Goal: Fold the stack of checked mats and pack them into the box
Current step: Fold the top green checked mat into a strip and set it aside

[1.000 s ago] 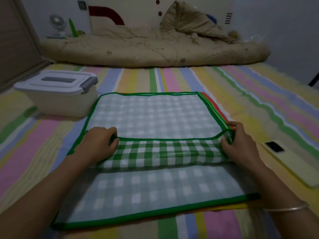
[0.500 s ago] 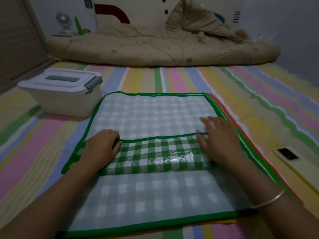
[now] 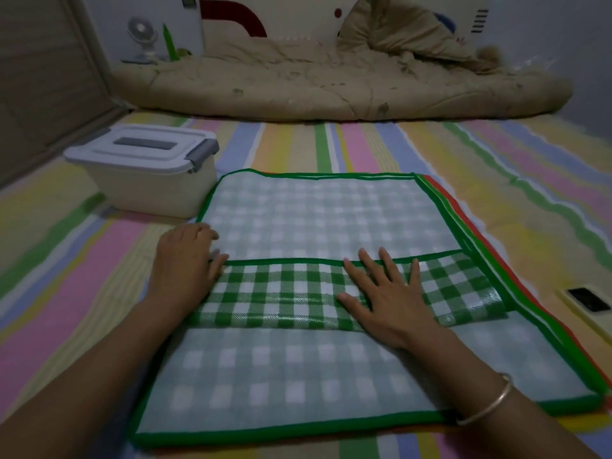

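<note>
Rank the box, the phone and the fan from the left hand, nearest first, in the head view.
1. Box, just beyond the left hand.
2. Phone, right, across the mats.
3. Fan, back left by the wall.

Lets go of the right end of the folded flap (image 3: pixel 284 293), pinched a second ago in the right hand (image 3: pixel 387 303) at the mat's green border (image 3: pixel 458 226). Opens that hand out, fingers straight and spread, and lays it palm down on the dark checked band. Slides it leftward along the fold: half a second ago just right of centre, now close to the middle, with fingertips reaching the flap's far hem. Leaves the flap's right end uncovered, lying loose and slightly bowed up beside the border.
</note>
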The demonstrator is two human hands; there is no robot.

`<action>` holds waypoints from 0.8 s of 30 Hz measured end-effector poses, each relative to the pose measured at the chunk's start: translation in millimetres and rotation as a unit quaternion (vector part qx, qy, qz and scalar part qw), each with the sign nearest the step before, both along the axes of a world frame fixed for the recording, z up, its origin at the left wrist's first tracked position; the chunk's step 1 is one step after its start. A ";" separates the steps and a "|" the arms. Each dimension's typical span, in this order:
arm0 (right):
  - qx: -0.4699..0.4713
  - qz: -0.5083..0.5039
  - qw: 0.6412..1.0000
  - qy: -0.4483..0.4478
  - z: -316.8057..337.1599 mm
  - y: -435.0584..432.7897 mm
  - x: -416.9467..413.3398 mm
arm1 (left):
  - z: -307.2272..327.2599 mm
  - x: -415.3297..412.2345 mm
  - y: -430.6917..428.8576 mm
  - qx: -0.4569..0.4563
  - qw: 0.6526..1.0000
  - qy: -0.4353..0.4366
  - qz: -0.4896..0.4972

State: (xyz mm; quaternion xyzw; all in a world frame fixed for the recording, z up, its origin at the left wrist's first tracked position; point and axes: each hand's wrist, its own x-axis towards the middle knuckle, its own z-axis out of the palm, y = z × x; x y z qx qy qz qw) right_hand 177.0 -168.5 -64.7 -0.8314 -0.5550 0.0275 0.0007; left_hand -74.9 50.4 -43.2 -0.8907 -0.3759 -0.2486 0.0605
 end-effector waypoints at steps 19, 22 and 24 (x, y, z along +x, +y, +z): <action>0.001 0.012 1.000 -0.002 -5.0 -7.9 11.0 | -37.7 -4.2 -35.6 -0.188 0.964 0.181 -0.049; 0.001 -0.024 1.000 -0.020 -2.4 -29.9 35.4 | -39.7 -1.4 -36.7 -0.186 0.965 0.180 -0.043; -0.009 -0.072 0.997 -0.027 1.5 -46.1 52.0 | -39.0 -1.8 -36.2 -0.183 0.966 0.178 -0.041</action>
